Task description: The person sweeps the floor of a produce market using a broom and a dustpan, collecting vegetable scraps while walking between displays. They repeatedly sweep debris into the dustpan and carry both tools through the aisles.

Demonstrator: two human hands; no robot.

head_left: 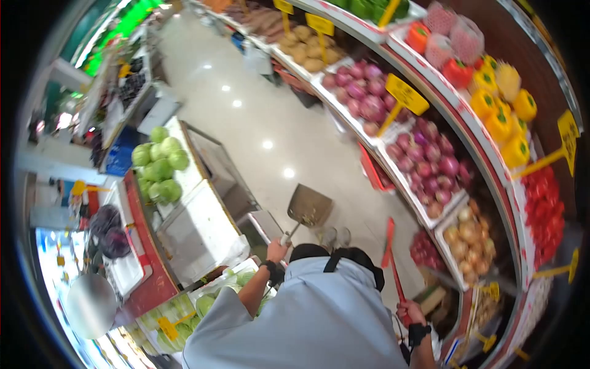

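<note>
Risks, L to R: the left hand (278, 250) is clenched round the thin handle of a metal dustpan (309, 206). The pan is held out low over the glossy floor (258, 117), just ahead of the person's shoes (336, 237). If the pan tips, anything in it could slide back out; contents can't be made out. The pan hangs near the white display island (196, 227) on the L, so a careless turn could clip its corner. The right hand (410, 312) grasps a red stick (393, 261), prob. a broom handle, which runs up beside the R-side shelving. Its far end sits near the low bins & could knock produce loose or snag the red crate (372, 169) under the shelf. The floor looks shiny, so a slip is possible.

Containers, L to R:
- Island tray w/ dark purple cabbages (109, 230).
- Island top w/ pale green cabbages (161, 163).
- Low bin by the left elbow w/ more green cabbage (203, 302).
- R wall, far end: a bin of brown tubers (307, 46).
- Next, two bins of red onions (365, 92).
- Then a bin of yellow onions (470, 237), nearest the right hand.
- Upper shelf holds yellow peppers (501, 107) & red produce (544, 206), type unclear.
</note>
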